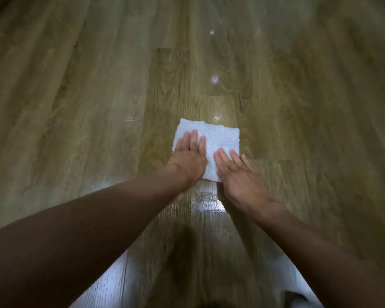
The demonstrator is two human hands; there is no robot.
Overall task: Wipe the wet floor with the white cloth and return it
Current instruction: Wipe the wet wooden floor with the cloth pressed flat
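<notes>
Both palms flat, fingers straight, side by side on the white rectangular terry cloth (213, 141): my left hand (190, 155) covers its near-left part, my right hand (240, 176) its near-right corner, neither gripping. The cloth lies spread on the wood-grain plank floor (76, 107), straight ahead, long axis left to right, most of it beyond my fingertips. The glossy wet patch (206, 202) sits just near of the cloth between my wrists, so I'd guess the next stroke pulls toward me.

A white cloth (211, 143) lies flat on the wet wooden floor (98, 107).
</notes>
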